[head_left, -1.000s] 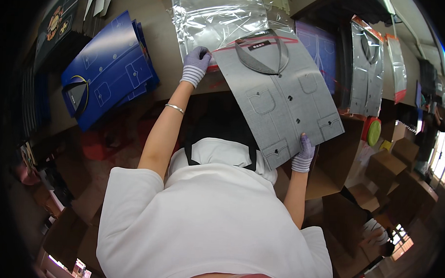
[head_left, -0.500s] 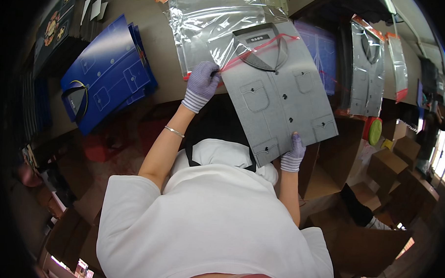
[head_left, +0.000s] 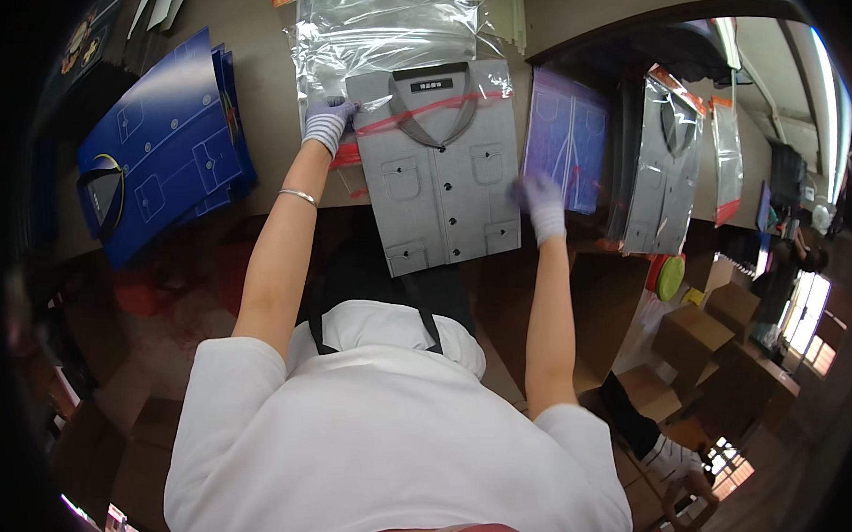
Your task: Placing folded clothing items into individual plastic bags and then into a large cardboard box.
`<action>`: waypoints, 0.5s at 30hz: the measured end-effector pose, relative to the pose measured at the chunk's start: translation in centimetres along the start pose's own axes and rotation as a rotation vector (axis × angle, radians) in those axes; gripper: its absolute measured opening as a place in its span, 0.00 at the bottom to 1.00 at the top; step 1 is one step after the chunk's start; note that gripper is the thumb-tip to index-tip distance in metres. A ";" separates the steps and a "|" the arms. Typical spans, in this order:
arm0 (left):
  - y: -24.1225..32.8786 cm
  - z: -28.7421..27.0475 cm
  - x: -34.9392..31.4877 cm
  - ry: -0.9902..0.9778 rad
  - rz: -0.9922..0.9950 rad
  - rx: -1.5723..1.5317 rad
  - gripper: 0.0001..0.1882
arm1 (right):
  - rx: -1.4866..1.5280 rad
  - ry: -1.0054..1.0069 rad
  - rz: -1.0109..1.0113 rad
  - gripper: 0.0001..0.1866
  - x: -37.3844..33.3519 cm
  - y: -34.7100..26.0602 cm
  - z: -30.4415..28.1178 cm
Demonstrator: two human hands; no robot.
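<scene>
A flat grey shirt-shaped piece (head_left: 452, 206), with a dark collar and printed-looking pockets and buttons, lies before me. Its collar end is under the clear plastic of a bag (head_left: 387, 39), whose red strip crosses the collar. With closed, gloved fingers, my left hand (head_left: 328, 120) grips the bag's edge at the shirt's upper left corner. My right hand (head_left: 543, 200), also in a striped glove, is at the shirt's right edge. Motion smears its fingers, so whether they touch the shirt is unclear.
Blue shirt-shaped pieces (head_left: 158, 144) are stacked at the left of the table (head_left: 254, 82). To the right lie a blue bagged piece (head_left: 566, 140) and a grey bagged one (head_left: 664, 171). Cardboard boxes (head_left: 691, 336) stand on the floor at right, where another person's arm (head_left: 668, 455) shows.
The grey piece has moved left and away from me and turned more upright, its collar end under the bag film. My right hand has gone from its bottom corner up to its right edge.
</scene>
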State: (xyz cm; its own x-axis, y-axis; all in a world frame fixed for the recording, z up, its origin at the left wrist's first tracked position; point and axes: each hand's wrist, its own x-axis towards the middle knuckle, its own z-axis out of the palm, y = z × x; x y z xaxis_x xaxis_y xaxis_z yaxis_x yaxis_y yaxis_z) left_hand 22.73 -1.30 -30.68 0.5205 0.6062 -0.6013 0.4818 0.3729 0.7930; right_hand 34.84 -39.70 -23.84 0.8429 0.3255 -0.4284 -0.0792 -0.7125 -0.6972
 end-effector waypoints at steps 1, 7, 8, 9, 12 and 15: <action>0.1 0.0 -0.1 0.072 0.049 0.109 0.11 | -0.063 0.166 -0.258 0.14 3.7 -2.5 0.0; 1.8 1.5 -1.8 0.050 0.168 0.060 0.13 | -0.138 0.268 -0.337 0.14 17.6 -7.8 2.2; 1.6 0.9 -2.0 0.072 0.093 0.077 0.12 | -0.090 0.236 -0.361 0.13 17.9 -8.3 2.7; 1.2 0.3 -2.6 0.090 0.083 0.074 0.12 | -0.027 0.220 -0.367 0.13 17.2 -7.8 2.9; 0.0 0.7 -6.4 0.044 -0.018 -0.185 0.09 | 0.120 0.187 -0.300 0.15 12.0 -4.3 1.7; -2.3 1.5 -10.6 0.034 0.005 -0.064 0.08 | 0.234 0.184 -0.158 0.15 6.1 -0.9 0.6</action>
State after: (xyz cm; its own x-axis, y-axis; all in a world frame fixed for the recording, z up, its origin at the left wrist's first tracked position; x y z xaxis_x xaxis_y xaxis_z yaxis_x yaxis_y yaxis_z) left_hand 17.11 -9.63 -26.28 0.4981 0.6313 -0.5944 0.4324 0.4134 0.8014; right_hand 39.73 -36.70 -26.23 0.9347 0.2879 -0.2085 -0.0419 -0.4931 -0.8690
